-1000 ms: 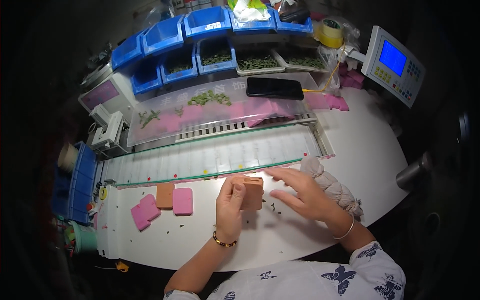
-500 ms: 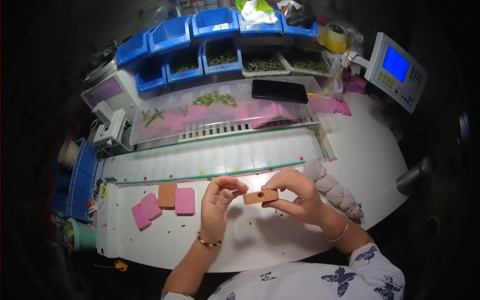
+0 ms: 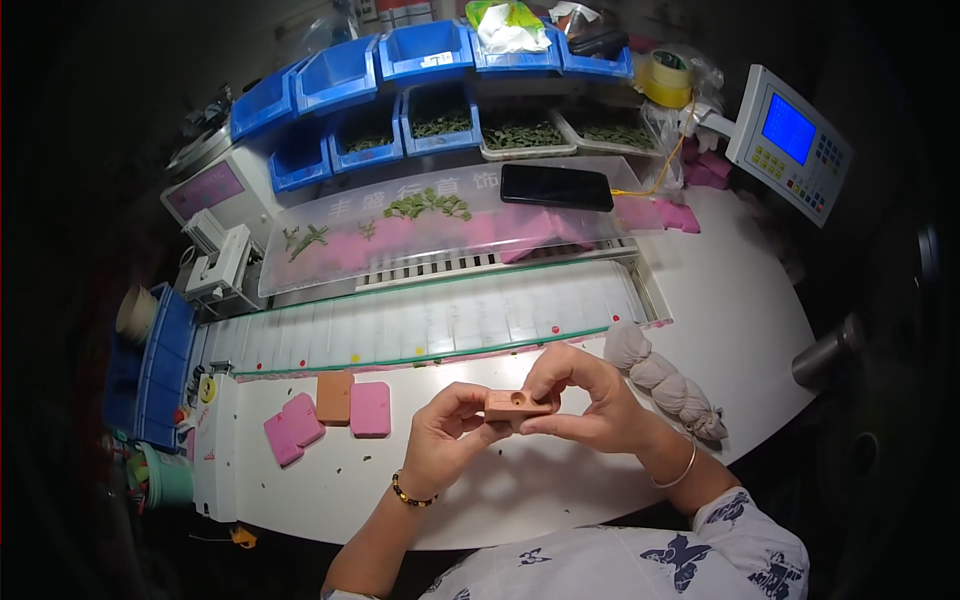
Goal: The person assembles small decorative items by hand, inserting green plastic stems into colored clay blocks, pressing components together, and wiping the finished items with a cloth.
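Observation:
Between my two hands, above the front part of the white table, is an orange-brown rubber mold block with a round hole in the side that faces me. My left hand pinches its left end between thumb and fingers. At the other end, my right hand grips it, thumb below and index finger bent over the top. On the table to the left lie several similar blocks: a pink pair, an orange-brown block and a pink block, side by side.
A conveyor with coloured dots runs behind my hands. Beyond it, a clear cover carries green pieces and a black phone. Blue bins line the back. A twisted grey cloth lies right; a control panel stands far right.
My left hand has moved in and closed on the left end of the block, which has tilted to show more of its face. The dots on the conveyor have shifted left.

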Demonstrator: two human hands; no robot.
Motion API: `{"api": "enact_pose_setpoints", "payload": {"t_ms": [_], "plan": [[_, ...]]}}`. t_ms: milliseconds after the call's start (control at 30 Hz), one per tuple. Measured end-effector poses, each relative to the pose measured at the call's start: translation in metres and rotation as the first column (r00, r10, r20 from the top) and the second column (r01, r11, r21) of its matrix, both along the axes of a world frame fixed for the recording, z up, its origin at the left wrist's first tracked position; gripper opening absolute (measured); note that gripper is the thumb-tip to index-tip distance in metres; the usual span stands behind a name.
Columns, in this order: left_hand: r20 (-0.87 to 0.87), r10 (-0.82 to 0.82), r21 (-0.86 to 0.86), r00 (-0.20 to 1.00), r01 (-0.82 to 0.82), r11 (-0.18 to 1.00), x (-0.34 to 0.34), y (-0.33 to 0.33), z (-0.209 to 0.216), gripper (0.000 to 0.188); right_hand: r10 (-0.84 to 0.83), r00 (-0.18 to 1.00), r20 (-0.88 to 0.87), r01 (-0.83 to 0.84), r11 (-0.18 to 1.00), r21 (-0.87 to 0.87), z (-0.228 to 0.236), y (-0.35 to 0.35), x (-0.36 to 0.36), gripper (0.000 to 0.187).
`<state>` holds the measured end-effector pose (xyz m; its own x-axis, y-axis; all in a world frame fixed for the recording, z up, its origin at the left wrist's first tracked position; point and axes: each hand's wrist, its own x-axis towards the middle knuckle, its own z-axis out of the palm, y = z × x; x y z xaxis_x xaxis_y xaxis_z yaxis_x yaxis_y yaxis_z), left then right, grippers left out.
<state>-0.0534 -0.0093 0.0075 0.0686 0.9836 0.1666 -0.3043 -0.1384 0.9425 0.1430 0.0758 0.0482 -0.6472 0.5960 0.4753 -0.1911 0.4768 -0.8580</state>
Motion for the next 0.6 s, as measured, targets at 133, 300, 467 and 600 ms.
{"api": "enact_pose_setpoints", "payload": {"t_ms": [133,300,467,600], "plan": [[-0.002,-0.111,-0.053,0.994,0.11,0.992,0.001,-0.001,-0.003,0.027,0.129,0.989,0.066,-0.124,0.989,-0.078,0.005,0.0,0.01,0.026],[0.068,-0.109,-0.049,0.992,0.113,0.992,0.008,-0.004,-0.005,0.029,0.128,0.992,0.007,-0.125,0.978,-0.167,-0.001,-0.003,0.012,0.026],[0.062,-0.031,-0.084,0.998,0.036,0.996,0.004,-0.005,-0.005,0.028,0.096,0.995,-0.016,-0.097,0.963,-0.25,-0.008,-0.002,0.009,0.025],[-0.045,-0.018,-0.295,0.999,0.004,0.955,-0.009,-0.003,0.01,0.028,0.043,0.984,0.173,0.039,0.896,-0.442,-0.019,0.032,0.017,0.015]]}}
